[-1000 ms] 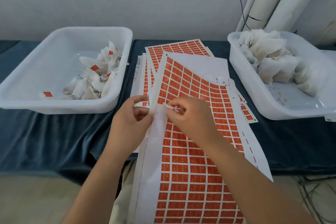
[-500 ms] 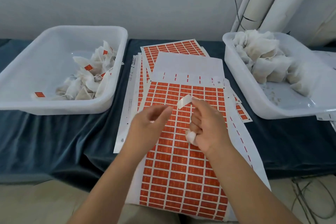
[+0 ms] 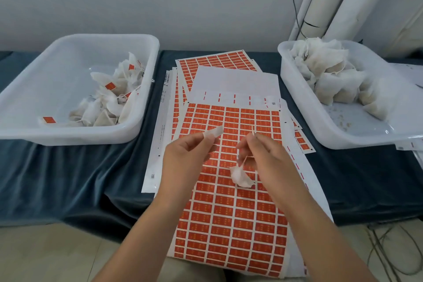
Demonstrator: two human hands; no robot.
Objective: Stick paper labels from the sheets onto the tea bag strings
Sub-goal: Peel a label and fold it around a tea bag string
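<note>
1. The left hand [image 3: 185, 158] pinches one small label [image 3: 214, 132] with thumb and finger. The side that shows is white, and it sticks up past the fingertips.
2. The right hand [image 3: 265, 158] pinches a thin string [image 3: 244, 160]. A little white tea bag [image 3: 240, 176] hangs from it, just under that hand and above the top sheet [image 3: 229, 224] of orange labels.
3. The label and the string are near each other but apart.
4. The right hand hides part of the string. The top sheet mostly covers the other sheets. The print on the labels is too small to read.
5. There are two hands, one held label and one held tea bag.
6. There are two white bins on the table [image 3: 57, 178]. The left bin [image 3: 68, 137], past the left hand, has tea bags with orange labels. The right bin [image 3: 343, 142], past the right hand, has plain ones. Both piles are too jumbled to count.
</note>
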